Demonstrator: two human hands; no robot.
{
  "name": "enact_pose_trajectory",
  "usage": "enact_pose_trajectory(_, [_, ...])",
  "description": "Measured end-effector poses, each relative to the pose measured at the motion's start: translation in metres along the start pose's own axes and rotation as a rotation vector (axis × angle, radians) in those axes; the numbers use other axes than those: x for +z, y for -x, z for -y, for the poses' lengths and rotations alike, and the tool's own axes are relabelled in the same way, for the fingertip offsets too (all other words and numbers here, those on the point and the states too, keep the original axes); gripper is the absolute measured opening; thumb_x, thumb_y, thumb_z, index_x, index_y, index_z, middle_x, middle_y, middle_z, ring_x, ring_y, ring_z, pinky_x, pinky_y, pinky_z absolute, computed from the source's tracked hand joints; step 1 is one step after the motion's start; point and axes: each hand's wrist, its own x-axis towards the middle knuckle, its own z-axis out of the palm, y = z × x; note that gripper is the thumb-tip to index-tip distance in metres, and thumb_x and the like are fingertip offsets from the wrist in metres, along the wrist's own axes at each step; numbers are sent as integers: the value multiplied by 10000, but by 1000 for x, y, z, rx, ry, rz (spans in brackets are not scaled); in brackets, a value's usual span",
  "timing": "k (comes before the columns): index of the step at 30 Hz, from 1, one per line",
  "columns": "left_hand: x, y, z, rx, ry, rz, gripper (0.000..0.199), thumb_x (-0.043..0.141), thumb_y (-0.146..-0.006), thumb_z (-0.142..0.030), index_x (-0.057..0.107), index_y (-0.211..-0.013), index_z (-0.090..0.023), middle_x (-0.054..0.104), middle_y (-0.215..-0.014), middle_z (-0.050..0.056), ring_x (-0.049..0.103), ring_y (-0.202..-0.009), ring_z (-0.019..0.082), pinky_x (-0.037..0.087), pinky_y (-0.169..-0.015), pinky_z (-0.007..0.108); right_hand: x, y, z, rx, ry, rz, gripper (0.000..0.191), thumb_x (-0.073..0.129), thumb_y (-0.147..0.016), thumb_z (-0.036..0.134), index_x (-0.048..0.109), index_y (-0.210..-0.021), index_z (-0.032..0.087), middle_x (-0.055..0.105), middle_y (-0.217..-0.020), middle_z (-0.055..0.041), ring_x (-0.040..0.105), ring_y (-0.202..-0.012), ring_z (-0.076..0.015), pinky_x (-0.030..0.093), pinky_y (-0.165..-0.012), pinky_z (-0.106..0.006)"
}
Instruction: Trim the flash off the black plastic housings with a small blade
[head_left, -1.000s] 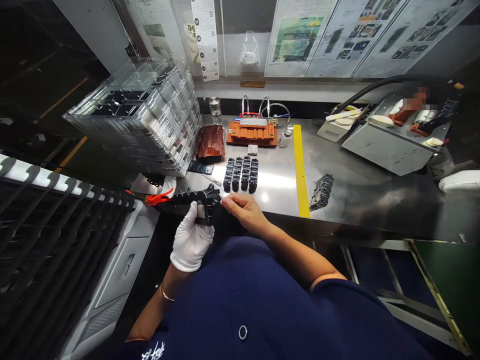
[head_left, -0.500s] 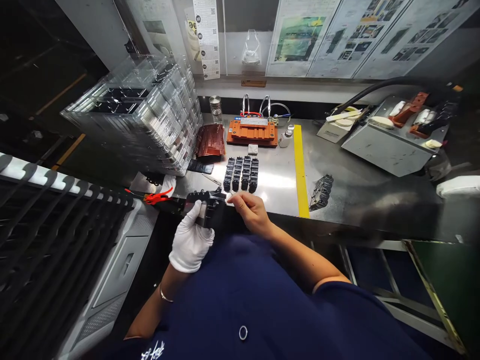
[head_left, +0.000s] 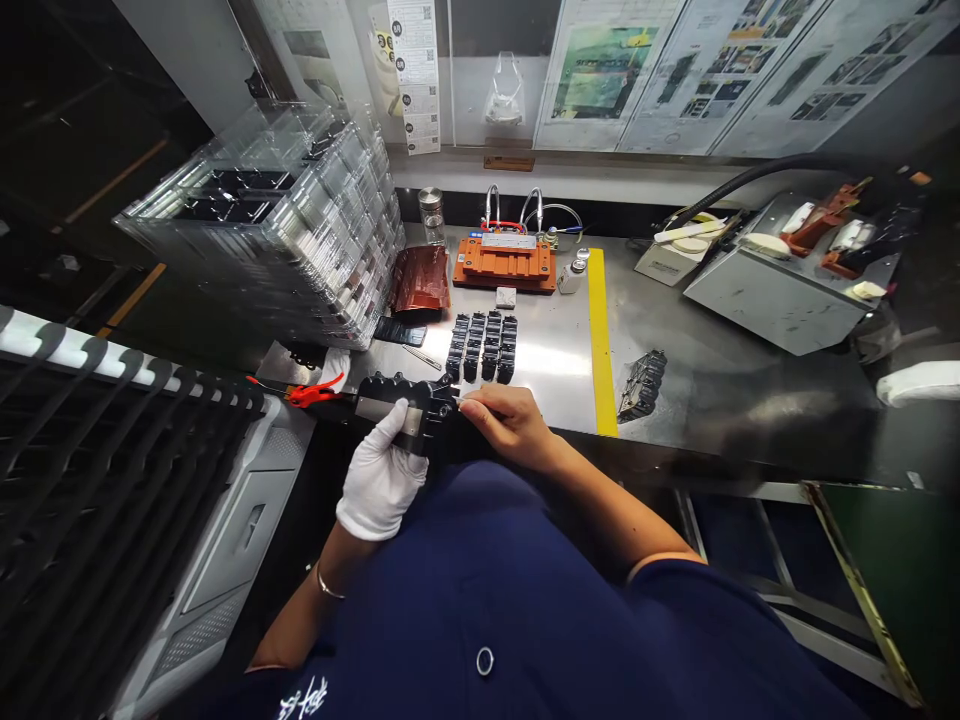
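Note:
My left hand [head_left: 382,480], in a white glove, grips a black ribbed plastic part [head_left: 433,418] with a flat metallic-looking face, held above the bench's front edge. My bare right hand [head_left: 514,425] is pinched at the right end of that part; something small and pale shows at its fingertips, too small to name. Just beyond my hands, several similar black ribbed parts [head_left: 491,346] lie side by side on the metal bench [head_left: 555,345]. A slim metal tool [head_left: 422,357] lies left of them.
Stacked clear plastic trays [head_left: 330,240] rise at the left. An orange fixture [head_left: 504,262] stands at the back beside a small white bottle [head_left: 573,275]. Right of the yellow strip [head_left: 602,345] lies another black part [head_left: 642,385]. A red-handled tool [head_left: 316,391] is at the left edge.
The black part in my left hand has turned, so more of its metallic face and left end show. My right hand has shifted slightly right and stays pinched by the part's end.

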Motion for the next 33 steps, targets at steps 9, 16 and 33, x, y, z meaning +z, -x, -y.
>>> enact_pose_trajectory(9, [14, -2, 6, 39, 27, -77, 583, 123, -1048, -246, 687, -1188, -207, 790, -807, 48, 754, -760, 112, 594, -718, 183, -6, 0, -5, 0, 5, 20, 424, 433, -988, 430, 702, -801, 161, 576, -596, -19, 478, -520, -99, 391, -521, -235])
enact_pose_trajectory(16, [23, -5, 9, 91, 27, -138, 557, 150, -1046, -215, 691, -1179, -199, 787, -784, 45, 756, -766, 118, 592, -724, 172, -7, -2, -5, 20, 16, 25, 441, 423, -989, 444, 695, -781, 166, 560, -592, -16, 469, -525, -103, 392, -531, -239])
enact_pose_trajectory(33, [6, -8, 2, 205, -81, -255, 484, 210, -1031, -145, 644, -1241, -189, 789, -807, 46, 755, -737, 115, 592, -710, 152, 18, 0, -19, 124, -13, -123, 402, 469, -964, 447, 705, -803, 165, 646, -665, -42, 550, -592, -127, 453, -607, -267])
